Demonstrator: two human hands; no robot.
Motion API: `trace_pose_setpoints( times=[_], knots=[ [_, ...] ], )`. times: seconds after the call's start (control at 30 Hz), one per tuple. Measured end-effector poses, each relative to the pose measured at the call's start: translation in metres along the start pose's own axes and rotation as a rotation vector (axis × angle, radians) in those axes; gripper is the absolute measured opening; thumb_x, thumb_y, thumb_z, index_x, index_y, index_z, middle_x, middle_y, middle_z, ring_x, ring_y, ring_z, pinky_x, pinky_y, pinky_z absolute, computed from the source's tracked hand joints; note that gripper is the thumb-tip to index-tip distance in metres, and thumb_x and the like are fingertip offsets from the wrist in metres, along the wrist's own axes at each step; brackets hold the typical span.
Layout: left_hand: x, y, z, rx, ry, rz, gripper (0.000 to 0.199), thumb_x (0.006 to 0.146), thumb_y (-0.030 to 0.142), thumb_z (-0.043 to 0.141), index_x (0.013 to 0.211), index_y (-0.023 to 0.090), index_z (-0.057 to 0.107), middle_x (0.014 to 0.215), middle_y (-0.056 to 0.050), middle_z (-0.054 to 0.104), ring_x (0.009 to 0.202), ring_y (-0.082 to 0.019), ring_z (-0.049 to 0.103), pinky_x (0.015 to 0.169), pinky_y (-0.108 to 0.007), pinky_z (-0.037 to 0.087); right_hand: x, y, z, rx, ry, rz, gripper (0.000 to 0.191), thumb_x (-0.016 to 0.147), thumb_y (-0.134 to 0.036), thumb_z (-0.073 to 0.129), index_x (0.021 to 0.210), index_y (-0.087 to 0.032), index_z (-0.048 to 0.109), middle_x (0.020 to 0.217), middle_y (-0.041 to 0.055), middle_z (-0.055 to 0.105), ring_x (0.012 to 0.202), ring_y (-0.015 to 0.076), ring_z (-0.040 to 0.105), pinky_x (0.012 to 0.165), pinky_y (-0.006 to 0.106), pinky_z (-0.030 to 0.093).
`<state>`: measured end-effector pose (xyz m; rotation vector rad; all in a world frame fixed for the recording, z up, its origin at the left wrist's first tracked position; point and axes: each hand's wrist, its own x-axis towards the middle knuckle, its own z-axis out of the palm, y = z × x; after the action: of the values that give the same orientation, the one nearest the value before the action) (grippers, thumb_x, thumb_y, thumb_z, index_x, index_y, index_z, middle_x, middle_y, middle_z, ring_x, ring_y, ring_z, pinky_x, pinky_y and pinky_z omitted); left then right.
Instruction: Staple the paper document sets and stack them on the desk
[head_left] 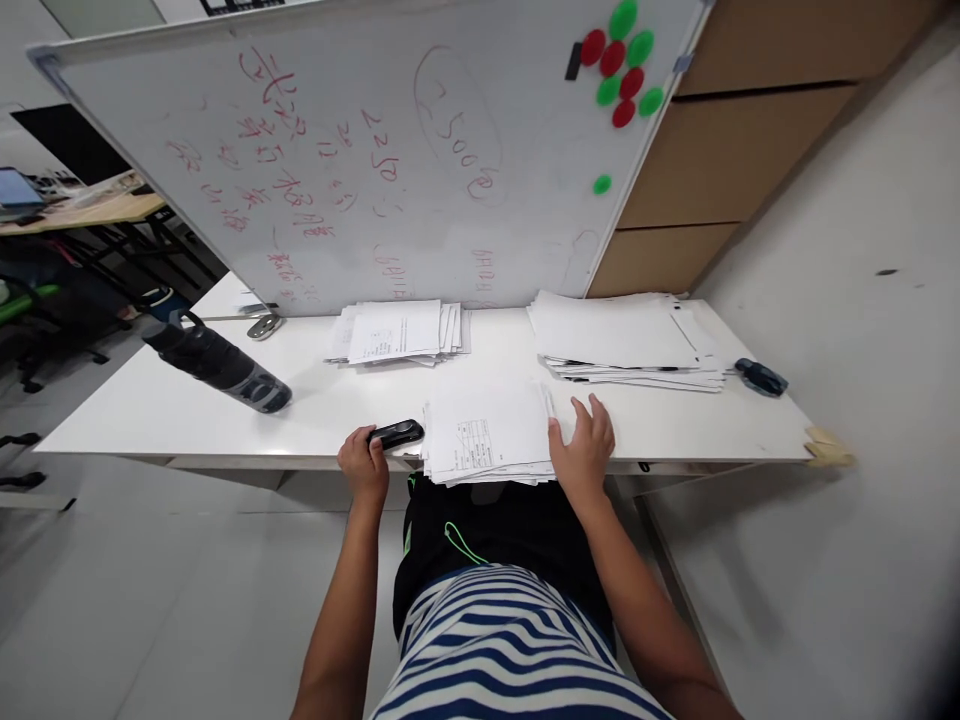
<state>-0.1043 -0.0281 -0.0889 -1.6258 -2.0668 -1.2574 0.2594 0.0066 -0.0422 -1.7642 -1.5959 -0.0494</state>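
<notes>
My left hand (364, 464) is wrapped round one end of a black stapler (397, 434) at the desk's front edge. Its other end points at the left side of a stack of printed papers (487, 440), which lies in front of me. At the stack's right side is my right hand (583, 445), fingers spread and thumb by the paper edge, with nothing held in it. Further back lie a second pile of papers (397, 335) and, to the right, a larger pile of sheets (615, 335).
A dark bottle (217, 365) stands on the left of the white desk (315, 420), near a small grey object (264, 326). A dark blue object (761, 377) lies at the right. Behind rises a whiteboard (300, 170) with magnets, beside cardboard boxes (697, 170).
</notes>
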Motion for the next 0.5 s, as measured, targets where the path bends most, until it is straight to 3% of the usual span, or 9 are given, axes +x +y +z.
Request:
trace_pose_setpoints(
  times=[0.13, 0.23, 0.37, 0.5],
  knots=[
    [0.015, -0.006, -0.009, 0.076, -0.086, -0.017, 0.04, 0.099, 0.042, 0.035, 0.115, 0.02, 0.063, 0.116, -0.014, 0.066, 0.113, -0.029, 0.056, 0.1, -0.046, 0.036, 0.015, 0.039, 0.011, -0.034, 0.107, 0.036, 0.046, 0.093, -0.036, 0.045, 0.135, -0.017, 0.046, 0.148, 0.0218, 0.037, 0.142, 0.0383, 0.028, 0.107, 0.062, 0.031],
    [0.036, -0.016, -0.016, 0.127, -0.141, -0.056, 0.038, 0.098, 0.041, 0.038, 0.116, 0.021, 0.064, 0.119, -0.014, 0.066, 0.118, -0.032, 0.054, 0.103, -0.051, 0.034, 0.019, 0.056, 0.02, -0.051, 0.112, 0.046, 0.045, 0.092, -0.035, 0.044, 0.133, -0.016, 0.049, 0.146, 0.0223, 0.04, 0.143, 0.0386, 0.026, 0.106, 0.062, 0.033],
    [0.071, -0.028, -0.02, 0.137, -0.141, -0.093, 0.034, 0.093, 0.041, 0.046, 0.112, 0.022, 0.066, 0.129, -0.014, 0.06, 0.135, -0.035, 0.038, 0.11, -0.059, 0.026, 0.017, 0.058, 0.024, -0.046, 0.08, 0.043, 0.045, 0.093, -0.036, 0.044, 0.133, -0.016, 0.05, 0.149, 0.0201, 0.039, 0.145, 0.0374, 0.023, 0.107, 0.059, 0.034],
    [0.108, -0.011, -0.007, 0.076, -0.059, -0.068, 0.034, 0.089, 0.043, 0.053, 0.111, 0.021, 0.065, 0.132, -0.016, 0.057, 0.138, -0.037, 0.033, 0.112, -0.063, 0.022, 0.017, 0.055, 0.023, -0.015, 0.067, 0.087, 0.046, 0.093, -0.035, 0.044, 0.134, -0.016, 0.05, 0.149, 0.0202, 0.04, 0.145, 0.0374, 0.022, 0.106, 0.06, 0.035]
  ],
)
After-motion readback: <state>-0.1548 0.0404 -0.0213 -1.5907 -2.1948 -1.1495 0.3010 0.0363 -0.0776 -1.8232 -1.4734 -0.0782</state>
